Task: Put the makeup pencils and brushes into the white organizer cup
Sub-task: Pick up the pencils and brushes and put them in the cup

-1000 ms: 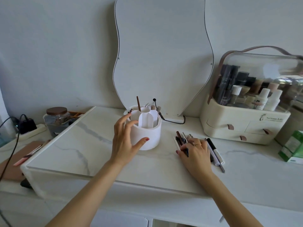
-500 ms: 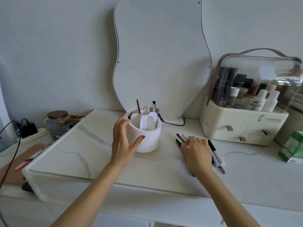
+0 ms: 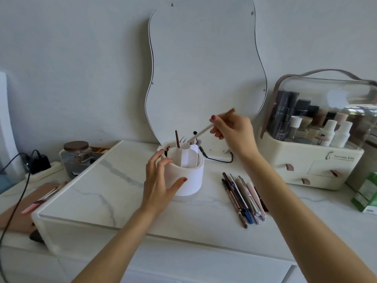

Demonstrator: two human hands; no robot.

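On the marble-look tabletop (image 3: 85, 193), just in front of the wavy mirror (image 3: 204, 68), stands the white organizer cup (image 3: 188, 176) w/ inner dividers; a brown pencil (image 3: 177, 138) & a few other bits poke up from its back compartments. L hand (image 3: 161, 184) wraps the cup's left side, thumb on the front wall, fingers curved round toward the rim. R hand (image 3: 232, 129) is raised above & to the right of the cup, thumb & fingertips pinching a slim white pencil w/ brown end (image 3: 212, 126); it's tilted, lower tip down by the cup's back rim, can't tell if it's touching. Right of the cup, apart from it, a row of makeup pencils and brushes (image 3: 243, 196) lies flat side by side, partly under the R forearm. Further right, a cream cosmetics case (image 3: 318, 160) w/ clear lid, bottles inside, then a green box (image 3: 366, 195) at the edge. Far left: glass jar w/ brown lid (image 3: 75, 154), a plugged-in charger (image 3: 39, 162) & black cable, a pink-handled brush (image 3: 43, 198) on a lower surface
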